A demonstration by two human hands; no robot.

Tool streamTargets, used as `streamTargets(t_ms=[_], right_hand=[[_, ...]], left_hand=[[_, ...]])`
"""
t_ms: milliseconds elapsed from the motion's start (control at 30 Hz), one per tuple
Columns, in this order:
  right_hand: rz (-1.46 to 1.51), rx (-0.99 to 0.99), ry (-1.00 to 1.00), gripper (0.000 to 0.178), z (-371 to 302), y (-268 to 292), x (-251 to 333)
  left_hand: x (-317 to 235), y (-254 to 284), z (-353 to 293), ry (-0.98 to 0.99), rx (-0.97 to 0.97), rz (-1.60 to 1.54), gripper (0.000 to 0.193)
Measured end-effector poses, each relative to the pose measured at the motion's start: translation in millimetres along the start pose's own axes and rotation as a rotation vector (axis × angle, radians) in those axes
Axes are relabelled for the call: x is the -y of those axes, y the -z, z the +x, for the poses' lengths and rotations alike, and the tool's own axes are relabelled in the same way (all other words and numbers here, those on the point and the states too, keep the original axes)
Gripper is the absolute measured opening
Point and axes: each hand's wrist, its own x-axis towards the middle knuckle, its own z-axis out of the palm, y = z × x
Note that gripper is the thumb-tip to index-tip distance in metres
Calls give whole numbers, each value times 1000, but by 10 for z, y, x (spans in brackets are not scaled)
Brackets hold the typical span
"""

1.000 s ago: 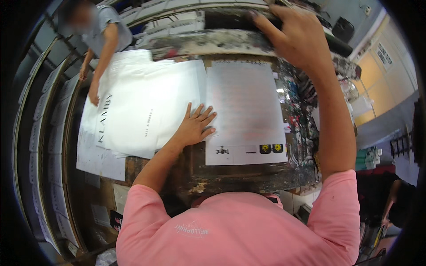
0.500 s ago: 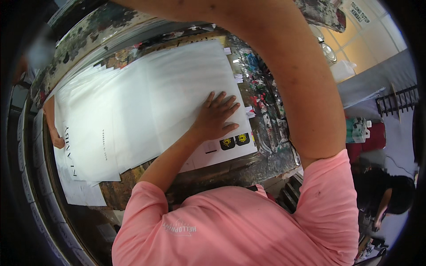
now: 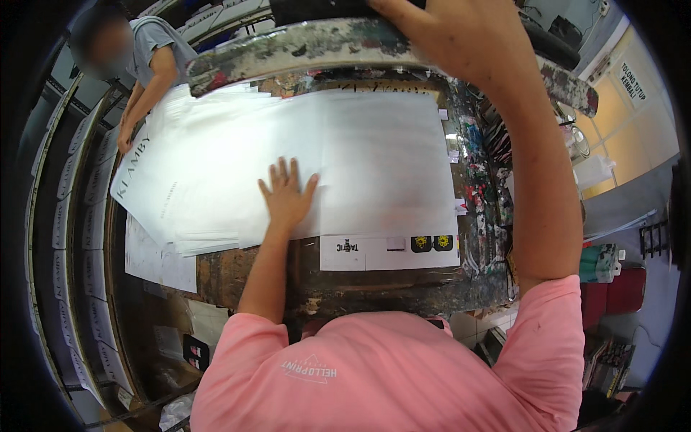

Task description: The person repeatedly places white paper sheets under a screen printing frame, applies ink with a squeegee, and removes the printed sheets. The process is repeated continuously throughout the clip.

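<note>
My left hand [image 3: 288, 196] lies flat with fingers spread on a large white sheet [image 3: 381, 155] spread over the paint-stained print table [image 3: 389, 288]. Below the sheet's near edge a strip with small black and yellow marks [image 3: 389, 252] shows. My right hand [image 3: 461, 36] reaches up and grips the rim of a paint-smeared screen frame [image 3: 302, 45], which is lifted above the far side of the table. A fanned stack of white sheets [image 3: 187, 180] lies just left of my left hand.
Another person in a grey shirt [image 3: 155, 47] stands at the far left, one hand [image 3: 126, 137] on the edge of the stack. Shelves of printed sheets [image 3: 68, 237] curve along the left. Paint pots and clutter [image 3: 489, 165] line the table's right side.
My left hand has slid a white sheet from the stack to the right, over the lined sheet that lay on the table. My right hand stays on the raised frame.
</note>
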Motion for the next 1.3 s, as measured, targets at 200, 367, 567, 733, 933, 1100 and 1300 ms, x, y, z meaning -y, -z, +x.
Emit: streamTargets(t_ms=[200,367,567,733,933,1100,1300], right_hand=[[-58,-19,14,57,-81,2,19],[-57,-4,20,61,-59,-26,-43],[-56,10,57,68,93,-51,-146],[79,217,59,63,21,294,-188],[-19,-215,146,56,-101,-38,-181],[11,106,137,57,-15,177,-241],[-2,0,35,59,-34,-104,-122]], left_hand=[[1239,521,10,142,123,358,111],[451,465,-73,-468,-127,-55,81],[-1380,-107,-75,-876,43,-77,96],[-1970,-185,-11,-954,88,-128,104],[-1989,-113,-70,-920,123,-125,105],[-2002,-90,-203,-927,75,-151,105],[-1307,970,-139,-409,-153,-809,87]])
